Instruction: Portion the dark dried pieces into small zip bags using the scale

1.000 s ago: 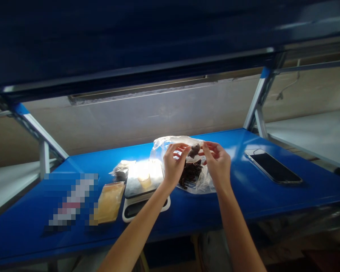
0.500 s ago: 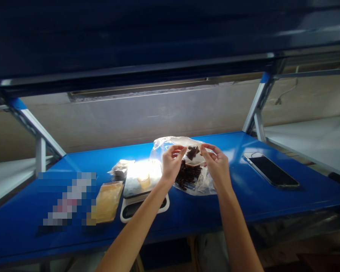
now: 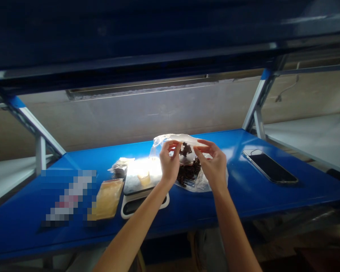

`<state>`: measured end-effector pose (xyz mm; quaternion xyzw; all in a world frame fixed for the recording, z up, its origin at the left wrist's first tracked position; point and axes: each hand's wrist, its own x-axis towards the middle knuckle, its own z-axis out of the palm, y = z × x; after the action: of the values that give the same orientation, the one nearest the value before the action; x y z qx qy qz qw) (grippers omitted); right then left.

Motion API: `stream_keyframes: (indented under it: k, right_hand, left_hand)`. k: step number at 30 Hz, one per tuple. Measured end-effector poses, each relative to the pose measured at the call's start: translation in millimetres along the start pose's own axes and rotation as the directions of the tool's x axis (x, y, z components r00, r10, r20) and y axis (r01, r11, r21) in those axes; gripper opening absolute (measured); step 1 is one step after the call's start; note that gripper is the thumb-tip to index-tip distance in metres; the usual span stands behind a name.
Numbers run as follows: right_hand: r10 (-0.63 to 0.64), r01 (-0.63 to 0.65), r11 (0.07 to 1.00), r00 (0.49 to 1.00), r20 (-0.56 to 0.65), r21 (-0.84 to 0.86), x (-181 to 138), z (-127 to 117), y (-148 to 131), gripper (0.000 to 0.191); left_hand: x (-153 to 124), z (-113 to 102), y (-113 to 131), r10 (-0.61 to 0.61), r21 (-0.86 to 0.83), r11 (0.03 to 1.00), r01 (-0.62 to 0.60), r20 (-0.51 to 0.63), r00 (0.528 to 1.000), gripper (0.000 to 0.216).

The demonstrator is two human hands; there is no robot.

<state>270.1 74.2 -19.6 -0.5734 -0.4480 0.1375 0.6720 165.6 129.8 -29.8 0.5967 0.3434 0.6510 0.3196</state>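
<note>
My left hand (image 3: 168, 162) and my right hand (image 3: 212, 163) are raised over the blue table (image 3: 243, 196), each pinching one side of a small clear bag (image 3: 186, 151) that holds a few dark brown pieces. Behind and below it lies a larger clear plastic bag (image 3: 200, 181) with a heap of the same dark pieces. A white kitchen scale (image 3: 140, 189) stands just left of my left hand, with a small pale cup (image 3: 144, 178) on its brightly lit platform.
A stack of yellowish clear bags (image 3: 107, 198) lies left of the scale, beside a blurred-out item. A crumpled plastic wrap (image 3: 119, 168) sits behind the scale. A black phone (image 3: 269, 166) lies at the right. A blue shelf hangs overhead; slanted metal posts flank the table.
Both hands have drawn a little closer together and slightly left, still pinching the small bag. The dark pieces in it have shifted.
</note>
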Motion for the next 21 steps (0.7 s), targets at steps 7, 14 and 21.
stream_keyframes:
  k: [7,14,21]
  right_hand:
    - [-0.007,0.008,0.999,1.0,-0.028,0.032,3.2,0.9,10.4,0.033]
    - [0.052,-0.049,0.995,0.998,-0.037,0.086,4.2,1.8,12.5,0.034]
    - [0.078,-0.064,0.989,0.992,-0.1,0.136,4.6,0.4,13.6,0.031]
  left_hand:
    - [-2.8,1.5,1.3,0.05,0.057,0.997,-0.056,0.107,0.993,0.01]
    - [-1.3,0.7,3.6,0.025,0.043,0.999,-0.027,0.05,0.998,0.011]
    - [-2.6,4.0,2.1,-0.064,0.055,0.997,0.058,0.11,0.992,0.014]
